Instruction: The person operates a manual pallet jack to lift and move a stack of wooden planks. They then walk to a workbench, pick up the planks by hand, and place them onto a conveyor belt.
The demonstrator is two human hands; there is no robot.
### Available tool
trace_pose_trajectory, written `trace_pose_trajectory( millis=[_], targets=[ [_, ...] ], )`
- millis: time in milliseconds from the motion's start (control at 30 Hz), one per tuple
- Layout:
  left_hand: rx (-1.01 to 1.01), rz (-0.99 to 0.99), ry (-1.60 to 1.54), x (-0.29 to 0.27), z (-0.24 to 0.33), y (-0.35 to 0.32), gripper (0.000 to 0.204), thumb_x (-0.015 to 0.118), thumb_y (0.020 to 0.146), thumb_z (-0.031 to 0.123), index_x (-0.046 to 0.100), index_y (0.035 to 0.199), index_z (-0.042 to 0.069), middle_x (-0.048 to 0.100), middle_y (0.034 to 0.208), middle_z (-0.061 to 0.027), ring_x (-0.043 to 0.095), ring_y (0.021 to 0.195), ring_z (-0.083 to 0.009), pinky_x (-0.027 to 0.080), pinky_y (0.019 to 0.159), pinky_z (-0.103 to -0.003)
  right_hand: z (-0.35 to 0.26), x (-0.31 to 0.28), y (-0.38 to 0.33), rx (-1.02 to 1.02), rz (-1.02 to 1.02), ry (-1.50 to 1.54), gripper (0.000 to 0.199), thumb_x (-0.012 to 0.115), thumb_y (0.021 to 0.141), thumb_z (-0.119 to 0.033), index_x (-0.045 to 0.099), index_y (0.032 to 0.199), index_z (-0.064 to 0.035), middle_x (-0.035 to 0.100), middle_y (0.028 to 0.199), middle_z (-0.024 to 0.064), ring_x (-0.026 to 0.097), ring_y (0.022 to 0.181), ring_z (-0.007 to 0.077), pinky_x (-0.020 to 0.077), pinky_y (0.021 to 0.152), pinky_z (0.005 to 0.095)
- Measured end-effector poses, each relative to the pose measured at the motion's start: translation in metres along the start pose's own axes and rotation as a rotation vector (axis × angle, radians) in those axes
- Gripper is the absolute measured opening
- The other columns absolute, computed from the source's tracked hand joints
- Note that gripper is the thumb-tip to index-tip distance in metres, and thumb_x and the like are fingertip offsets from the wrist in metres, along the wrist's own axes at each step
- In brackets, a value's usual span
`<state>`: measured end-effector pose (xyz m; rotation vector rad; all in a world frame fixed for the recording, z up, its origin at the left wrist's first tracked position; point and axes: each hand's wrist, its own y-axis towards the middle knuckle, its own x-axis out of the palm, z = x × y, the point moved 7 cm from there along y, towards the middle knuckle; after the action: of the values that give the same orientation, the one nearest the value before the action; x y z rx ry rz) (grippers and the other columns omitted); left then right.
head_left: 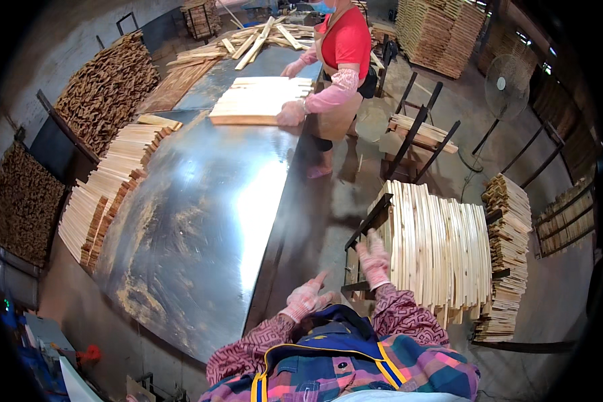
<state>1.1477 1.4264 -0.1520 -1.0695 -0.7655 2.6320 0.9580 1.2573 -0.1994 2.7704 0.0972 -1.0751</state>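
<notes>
My left hand (pixel 306 299), in a pale pinkish glove, hangs in front of my body near the right edge of the metal table (pixel 201 221). Its fingers are apart and hold nothing. Also gloved, my right hand (pixel 374 260) reaches forward with spread fingers beside a stack of pale wooden strips (pixel 439 244). A dark metal rack (pixel 370 222) frames the near side of that stack; whether my right fingers touch it, I cannot tell. Across the table, a person in a red top (pixel 348 47) has both gloved hands on a row of wooden boards (pixel 258 100).
Wood strips (pixel 117 177) line the table's left side, and loose boards (pixel 261 40) lie piled at its far end. Tall timber stacks (pixel 107 90) stand along the left wall. Toward the right are a second wood stack (pixel 506 254), a post rack (pixel 419 134) and a fan (pixel 506 87).
</notes>
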Motion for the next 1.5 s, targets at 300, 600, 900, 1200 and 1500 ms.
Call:
trace_pose_trajectory(
  millis=[300, 600, 900, 1200, 1500],
  targets=[
    [-0.268, -0.094, 0.035, 0.064, -0.203, -0.127, 0.086, 0.058, 0.089, 0.06, 0.032, 0.156, 0.014, 0.053, 0.145, -0.0198, 0.054, 0.13, -0.0376, 0.044, 0.107, -0.044, -0.076, 0.076, -0.173, 0.04, -0.612, 0.047, 0.047, 0.065, 0.095, -0.034, 0.061, 0.135, -0.0088, 0.067, 0.128, 0.0171, 0.062, 0.122, 0.0304, 0.0466, 0.105, 0.0366],
    [-0.152, 0.012, 0.068, 0.076, -0.138, -0.148, 0.081, 0.054, 0.09, 0.063, 0.035, 0.155, 0.019, 0.054, 0.143, -0.0187, 0.056, 0.128, -0.038, 0.046, 0.104, -0.046, -0.081, 0.058, -0.262, -0.035, -0.98, -0.096, 0.058, 0.055, 0.097, -0.05, 0.058, 0.139, -0.0107, 0.063, 0.133, 0.0179, 0.058, 0.125, 0.0354, 0.045, 0.105, 0.04],
    [-0.076, -0.087, 0.196, 0.181, -0.053, -0.191, 0.072, 0.062, 0.091, 0.053, 0.041, 0.151, 0.018, 0.056, 0.139, -0.0196, 0.057, 0.126, -0.0333, 0.048, 0.102, -0.043, -0.017, -0.017, -0.345, -0.015, -0.954, 0.033, 0.051, 0.056, 0.096, -0.049, 0.061, 0.136, -0.0166, 0.066, 0.126, 0.0179, 0.062, 0.118, 0.0367, 0.0482, 0.1, 0.0421],
    [0.098, -0.073, 0.209, 0.318, -0.059, -0.259, 0.067, 0.056, 0.092, 0.056, 0.049, 0.144, 0.014, 0.059, 0.137, -0.0185, 0.059, 0.124, -0.0329, 0.047, 0.103, -0.04, 0.14, -0.109, -0.484, 0.02, -1.197, -0.249, 0.046, 0.052, 0.097, -0.047, 0.063, 0.132, -0.0198, 0.067, 0.123, 0.0164, 0.063, 0.114, 0.0376, 0.0484, 0.098, 0.0437],
    [-0.114, 0.259, -0.011, 0.32, -0.06, -0.354, 0.071, 0.058, 0.091, 0.054, 0.042, 0.148, 0.015, 0.062, 0.131, -0.0169, 0.064, 0.115, -0.0352, 0.054, 0.088, -0.049, 0.088, -0.059, -0.517, -0.056, -1.213, -0.514, 0.051, 0.059, 0.093, -0.055, 0.068, 0.129, -0.0215, 0.072, 0.115, 0.0147, 0.067, 0.11, 0.0309, 0.0503, 0.094, 0.0401]
  ],
)
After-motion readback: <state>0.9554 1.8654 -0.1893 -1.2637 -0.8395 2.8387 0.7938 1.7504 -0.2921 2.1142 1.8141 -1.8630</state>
